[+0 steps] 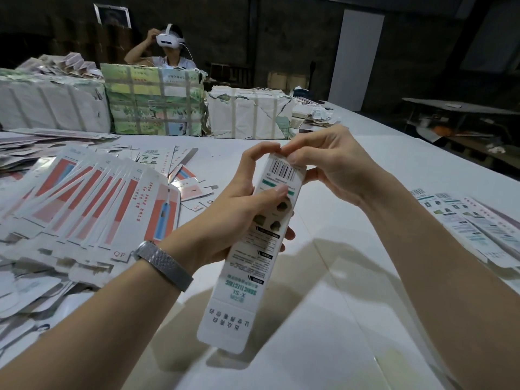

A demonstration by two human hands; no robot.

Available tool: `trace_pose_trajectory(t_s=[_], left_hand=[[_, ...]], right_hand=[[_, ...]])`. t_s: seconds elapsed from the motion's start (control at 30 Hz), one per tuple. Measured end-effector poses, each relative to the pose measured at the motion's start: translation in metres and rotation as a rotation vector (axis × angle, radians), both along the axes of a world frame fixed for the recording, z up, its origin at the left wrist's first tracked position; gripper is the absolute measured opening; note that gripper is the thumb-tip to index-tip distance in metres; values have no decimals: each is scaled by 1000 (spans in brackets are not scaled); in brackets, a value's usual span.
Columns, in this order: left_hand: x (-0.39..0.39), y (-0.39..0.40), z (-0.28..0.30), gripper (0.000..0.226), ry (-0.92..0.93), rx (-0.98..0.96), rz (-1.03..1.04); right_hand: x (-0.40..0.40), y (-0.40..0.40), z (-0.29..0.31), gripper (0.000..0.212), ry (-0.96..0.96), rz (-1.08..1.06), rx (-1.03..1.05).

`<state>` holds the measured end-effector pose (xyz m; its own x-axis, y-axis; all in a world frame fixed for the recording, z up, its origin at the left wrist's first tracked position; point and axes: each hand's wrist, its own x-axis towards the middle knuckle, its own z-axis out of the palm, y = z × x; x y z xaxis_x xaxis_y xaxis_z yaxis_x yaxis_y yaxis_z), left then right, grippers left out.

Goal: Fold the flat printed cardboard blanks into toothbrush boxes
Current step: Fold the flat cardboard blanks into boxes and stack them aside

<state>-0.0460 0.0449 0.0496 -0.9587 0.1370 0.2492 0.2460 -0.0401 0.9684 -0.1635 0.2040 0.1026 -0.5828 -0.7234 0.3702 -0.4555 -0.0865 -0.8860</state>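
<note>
I hold a long white printed toothbrush box (250,268) upright above the white table (351,319), barcode end up and its bottom flap hanging open toward me. My left hand (236,218) grips the box's middle, thumb across the printed face and forefinger arched up to the top edge. My right hand (329,167) pinches the top end by the barcode, fingers curled over the flap. A fanned heap of flat blanks (92,204) with red and pink panels lies at the left. More flat blanks (467,220), printed side up, lie at the right edge.
Three taped, paper-wrapped bundles (152,99) stand in a row along the table's far side. Behind them sits a person wearing a white headset (168,40). Loose blanks (180,170) lie scattered mid-table. A dark bench (455,108) stands far right.
</note>
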Motion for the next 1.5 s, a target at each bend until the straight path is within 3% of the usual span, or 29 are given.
trace_pose_trajectory(t_s=[0.13,0.53,0.83,1.3,1.4,1.5], left_hand=[[0,0,0,44,0,12,50],[-1,-5,2,37,-25,135,49],[-4,2,-1,29,-25,191,183],[-5,9,1,26,-30,132,331],[-7,10,3,24,0,187,335],[-11,9,4,23,34,311,239]], right_hand=[[0,-2,-3,36,27,-10,18],[5,-9,-11,26,28,8,-14],[12,-23,-19,23,-37,-75,12],[20,-33,-26,22,24,-186,13],[23,-38,-25,29,169,-315,79],[28,-39,-18,52,293,-362,159]])
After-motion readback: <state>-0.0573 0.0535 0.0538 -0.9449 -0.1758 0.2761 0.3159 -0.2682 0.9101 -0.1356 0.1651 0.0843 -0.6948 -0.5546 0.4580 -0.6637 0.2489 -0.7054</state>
